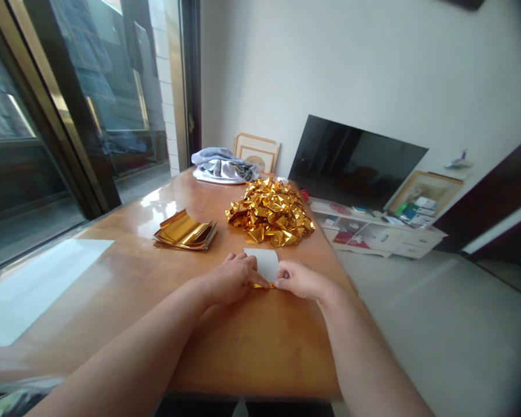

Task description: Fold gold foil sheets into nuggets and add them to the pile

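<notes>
A sheet of gold foil paper (pixel 263 262) lies on the table in front of me, white side up. Its near edge is turned over and shows a narrow gold strip. My left hand (pixel 238 277) grips the sheet's left side, its fingers pressed at the folded edge. On the right side, my right hand (pixel 298 279) is closed, with thumb and curled fingers pinching the same edge. Beyond the hands rises a pile of folded gold foil pieces (pixel 271 211). A stack of flat gold foil sheets (pixel 186 231) rests to the left, its upper sheets curling.
The shiny wooden table (pixel 260 347) drops off to the floor on the right. A white sheet (pixel 43 289) lies at its left. Folded clothes (pixel 221 165) sit at the far end. A television (pixel 356 162) stands behind a low white cabinet (pixel 382 234).
</notes>
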A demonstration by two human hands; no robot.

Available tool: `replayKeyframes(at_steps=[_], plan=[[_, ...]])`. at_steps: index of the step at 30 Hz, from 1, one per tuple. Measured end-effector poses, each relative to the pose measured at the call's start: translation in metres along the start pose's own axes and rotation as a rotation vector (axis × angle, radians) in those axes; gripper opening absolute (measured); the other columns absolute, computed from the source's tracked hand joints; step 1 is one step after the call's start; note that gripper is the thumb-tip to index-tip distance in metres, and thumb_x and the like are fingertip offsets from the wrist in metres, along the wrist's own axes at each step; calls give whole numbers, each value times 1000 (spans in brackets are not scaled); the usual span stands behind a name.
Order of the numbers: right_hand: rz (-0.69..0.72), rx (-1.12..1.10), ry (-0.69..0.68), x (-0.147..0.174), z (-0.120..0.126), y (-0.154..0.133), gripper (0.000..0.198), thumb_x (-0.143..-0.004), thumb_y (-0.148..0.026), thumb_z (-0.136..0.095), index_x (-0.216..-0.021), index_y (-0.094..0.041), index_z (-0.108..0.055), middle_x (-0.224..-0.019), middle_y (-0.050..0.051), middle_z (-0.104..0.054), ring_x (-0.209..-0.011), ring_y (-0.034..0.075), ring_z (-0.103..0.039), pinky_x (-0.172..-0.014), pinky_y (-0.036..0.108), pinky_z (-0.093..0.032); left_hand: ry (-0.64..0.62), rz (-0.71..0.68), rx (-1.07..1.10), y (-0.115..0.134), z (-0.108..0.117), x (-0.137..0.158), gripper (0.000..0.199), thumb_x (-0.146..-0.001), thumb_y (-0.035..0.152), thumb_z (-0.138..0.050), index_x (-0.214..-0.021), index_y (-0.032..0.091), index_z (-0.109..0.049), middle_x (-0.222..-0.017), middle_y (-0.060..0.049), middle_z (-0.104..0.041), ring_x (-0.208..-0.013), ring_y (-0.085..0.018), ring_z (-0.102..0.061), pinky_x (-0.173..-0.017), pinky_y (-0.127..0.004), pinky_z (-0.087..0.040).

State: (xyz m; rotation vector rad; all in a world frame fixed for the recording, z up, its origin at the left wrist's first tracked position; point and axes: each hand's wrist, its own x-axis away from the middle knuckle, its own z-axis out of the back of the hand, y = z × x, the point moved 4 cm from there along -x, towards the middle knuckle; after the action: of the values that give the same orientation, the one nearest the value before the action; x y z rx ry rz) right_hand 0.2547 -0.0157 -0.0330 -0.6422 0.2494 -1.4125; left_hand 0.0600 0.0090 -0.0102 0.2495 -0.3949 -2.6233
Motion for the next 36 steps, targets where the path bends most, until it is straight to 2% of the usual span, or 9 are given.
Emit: replayKeyframes(at_steps=[7, 12, 14, 17, 19, 20, 26, 30, 36], plan=[[-38, 41, -18, 1, 3, 0, 14, -78, -26, -68, -80, -18, -57, -72, -4, -60, -63, 10, -49, -57, 19, -34, -32, 26, 21, 1, 1, -2, 47, -87, 16, -52, -115, 48, -72, -99, -6, -59, -97, -25, -49, -87, -37, -36], [-91, 131, 35, 7, 16, 4, 8, -77, -22, -67, -78, -17, -62, -73, -2, -62, -63, 11, -50, -56, 20, -33, -49, 31, -16, -4, -3, -4, 46, -90, 18, -48, -114, 50, -71, -99, -6, -58, -100, -25, -49, -87, -37, -36], [-103, 165, 77, 13, 22, -1, 5, -80, -20, -62, -82, -16, -65, -77, 0, -65, -67, 13, -53, -59, 21, -35, -51, 37, -17, -5, -5, -4, 45, -91, 19, -48, -114, 51, -71, -100, -6, -58, -101, -25, -50, -87, -38, -36], [-32, 267, 204, 30, 25, -22, 23, -88, -18, -52, -100, -19, -70, -96, 4, -69, -82, 16, -59, -70, 23, -39, -46, 41, -8, -5, -5, -5, 44, -91, 20, -48, -115, 51, -71, -101, -6, -59, -101, -25, -50, -88, -38, -35], [69, 381, 269, 46, 19, -41, 36, -91, -19, -48, -120, -24, -68, -111, 7, -67, -94, 19, -61, -77, 25, -40, -43, 33, -7, -4, -5, -5, 46, -91, 20, -48, -116, 51, -69, -100, -6, -60, -101, -25, -51, -88, -37, -35], [86, 433, 262, 53, 12, -49, 41, -92, -19, -46, -128, -26, -65, -109, 7, -67, -94, 19, -62, -76, 25, -40, -46, 29, -9, -4, -5, -5, 47, -91, 19, -48, -117, 51, -69, -100, -6, -60, -100, -25, -51, -88, -37, -35], [-31, 646, 185, 79, -21, -60, 59, -88, -13, -44, -144, -27, -53, -102, 10, -68, -94, 25, -63, -76, 31, -40, -71, 28, -13, -7, -6, -6, 51, -88, 16, -50, -119, 52, -67, -107, -5, -60, -102, -25, -50, -88, -38, -35], [-112, 697, 191, 81, -25, -53, 62, -88, -12, -43, -147, -27, -48, -102, 11, -69, -92, 26, -63, -75, 32, -39, -68, 42, -9, -8, -7, -6, 48, -89, 17, -50, -117, 51, -69, -106, -5, -60, -103, -25, -50, -88, -38, -35], [-176, 711, 242, 87, -20, -38, 56, -89, -13, -42, -142, -27, -55, -99, 12, -69, -89, 26, -63, -72, 33, -39, -59, 52, 2, -8, -7, -6, 45, -89, 20, -50, -114, 51, -71, -102, -6, -60, -101, -26, -50, -87, -37, -35]])
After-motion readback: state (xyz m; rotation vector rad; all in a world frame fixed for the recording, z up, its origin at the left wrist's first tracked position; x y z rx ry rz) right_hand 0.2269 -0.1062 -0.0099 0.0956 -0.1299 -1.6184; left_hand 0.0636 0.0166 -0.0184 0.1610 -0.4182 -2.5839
